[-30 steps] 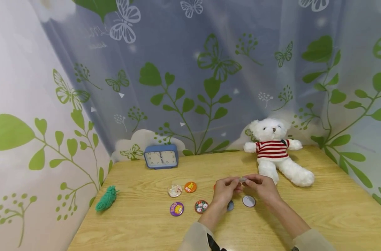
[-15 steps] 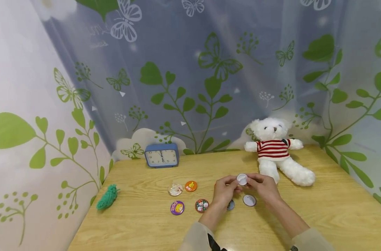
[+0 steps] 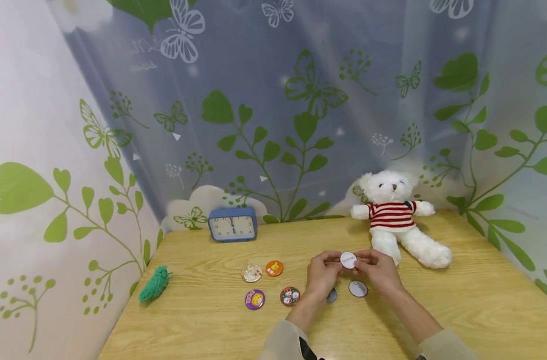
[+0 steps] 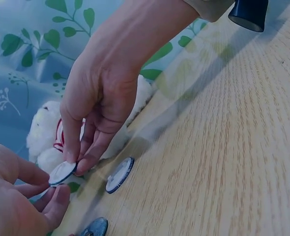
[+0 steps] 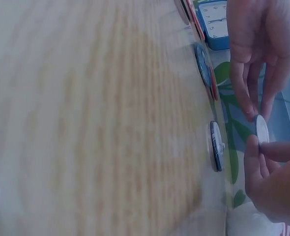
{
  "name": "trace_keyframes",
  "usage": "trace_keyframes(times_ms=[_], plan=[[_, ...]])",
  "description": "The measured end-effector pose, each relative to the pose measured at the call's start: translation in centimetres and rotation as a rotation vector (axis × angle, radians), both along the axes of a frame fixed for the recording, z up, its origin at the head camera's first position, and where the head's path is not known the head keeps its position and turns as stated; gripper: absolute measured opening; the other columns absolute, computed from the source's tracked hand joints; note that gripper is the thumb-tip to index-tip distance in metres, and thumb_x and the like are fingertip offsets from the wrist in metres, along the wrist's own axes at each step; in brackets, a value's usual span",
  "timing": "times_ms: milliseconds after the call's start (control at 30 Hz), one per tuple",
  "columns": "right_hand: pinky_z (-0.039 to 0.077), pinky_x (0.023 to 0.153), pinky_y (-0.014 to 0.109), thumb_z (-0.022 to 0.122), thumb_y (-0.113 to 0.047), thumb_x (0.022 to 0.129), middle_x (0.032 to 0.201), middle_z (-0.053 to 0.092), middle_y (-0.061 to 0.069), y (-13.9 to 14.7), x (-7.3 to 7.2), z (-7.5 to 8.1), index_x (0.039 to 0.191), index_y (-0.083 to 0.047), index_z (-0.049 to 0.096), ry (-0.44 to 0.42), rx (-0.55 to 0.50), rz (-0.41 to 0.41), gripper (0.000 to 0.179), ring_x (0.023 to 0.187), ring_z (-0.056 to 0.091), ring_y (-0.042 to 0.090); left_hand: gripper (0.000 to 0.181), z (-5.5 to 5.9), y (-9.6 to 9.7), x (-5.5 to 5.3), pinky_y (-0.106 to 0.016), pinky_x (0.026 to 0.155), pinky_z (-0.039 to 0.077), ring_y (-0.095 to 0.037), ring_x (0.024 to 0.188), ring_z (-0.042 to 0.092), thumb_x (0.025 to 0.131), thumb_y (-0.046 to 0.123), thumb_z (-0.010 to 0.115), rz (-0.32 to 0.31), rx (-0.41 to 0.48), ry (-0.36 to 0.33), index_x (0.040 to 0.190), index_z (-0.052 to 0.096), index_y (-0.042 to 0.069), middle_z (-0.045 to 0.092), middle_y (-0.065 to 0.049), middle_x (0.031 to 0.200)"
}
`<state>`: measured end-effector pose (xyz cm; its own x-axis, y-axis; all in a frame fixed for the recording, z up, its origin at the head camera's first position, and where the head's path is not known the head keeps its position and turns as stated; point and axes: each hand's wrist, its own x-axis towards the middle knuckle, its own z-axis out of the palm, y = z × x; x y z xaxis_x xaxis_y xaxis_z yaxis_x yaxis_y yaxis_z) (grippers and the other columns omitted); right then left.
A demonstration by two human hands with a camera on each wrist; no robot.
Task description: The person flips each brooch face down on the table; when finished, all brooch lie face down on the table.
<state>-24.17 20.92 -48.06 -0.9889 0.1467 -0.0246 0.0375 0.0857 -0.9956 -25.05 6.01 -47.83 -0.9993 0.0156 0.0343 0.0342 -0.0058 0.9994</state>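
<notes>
Both hands pinch one round pin badge [image 3: 348, 260] above the table, its white back with the pin facing the head camera. My left hand [image 3: 322, 274] holds its left edge, and my right hand [image 3: 379, 272] its right edge. Fingertips of both hands also show on the badge [image 4: 63, 173] in the left wrist view. Below them on the wood lies another badge, white back up [image 3: 358, 288]. A grey-blue badge [image 3: 331, 295] is partly covered by my left wrist. To the left are a red-and-green badge [image 3: 290, 296], a purple one [image 3: 254, 299], an orange one [image 3: 274, 268] and a pale one [image 3: 252, 273].
A white teddy bear [image 3: 392, 217] in a striped sweater sits behind my right hand. At the back left stands a blue alarm clock [image 3: 232, 225]. Green yarn [image 3: 154, 284] lies by the left edge of the wooden table [image 3: 201, 320]. A patterned curtain hangs behind.
The badge between my fingers was nearly edge-on one second ago. It has turned so that its white back faces the head camera. Both hands stay in about the same place.
</notes>
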Motion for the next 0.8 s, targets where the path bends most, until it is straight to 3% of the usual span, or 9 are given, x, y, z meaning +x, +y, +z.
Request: trace_keyframes(times_ms=[200,433,800], plan=[[0.062,0.074,0.027,0.061,0.006,0.099,0.098,0.069,0.014,-0.06,-0.06,-0.23,0.127,0.019,0.059,-0.016,-0.012,-0.003,0.031,0.080,0.069,0.013,0.022,0.33,-0.08,0.15,-0.019,0.061,0.048,-0.009,0.070,0.062,0.088,-0.010,0.066,0.020,-0.058,-0.013,0.106,0.077,-0.003,0.074,-0.009,0.089],[0.062,0.070,0.026,0.062,0.008,0.098,0.095,0.068,0.014,-0.06,-0.19,-0.30,0.127,0.019,0.058,-0.026,0.015,-0.015,0.031,0.074,0.069,0.013,0.023,0.12,-0.14,0.14,-0.023,0.068,0.055,-0.010,0.073,0.064,0.089,-0.009,0.066,0.003,-0.069,-0.026,0.109,0.076,-0.005,0.074,-0.009,0.093],[0.062,0.069,0.026,0.061,0.011,0.096,0.094,0.066,0.018,-0.06,-0.09,-0.46,0.119,0.019,0.056,-0.042,0.027,-0.023,0.025,0.073,0.069,0.015,0.026,0.26,-0.32,0.48,-0.017,0.064,0.048,-0.018,0.078,0.068,0.087,-0.006,0.062,-0.030,-0.109,-0.026,0.110,0.075,-0.006,0.074,-0.012,0.093]])
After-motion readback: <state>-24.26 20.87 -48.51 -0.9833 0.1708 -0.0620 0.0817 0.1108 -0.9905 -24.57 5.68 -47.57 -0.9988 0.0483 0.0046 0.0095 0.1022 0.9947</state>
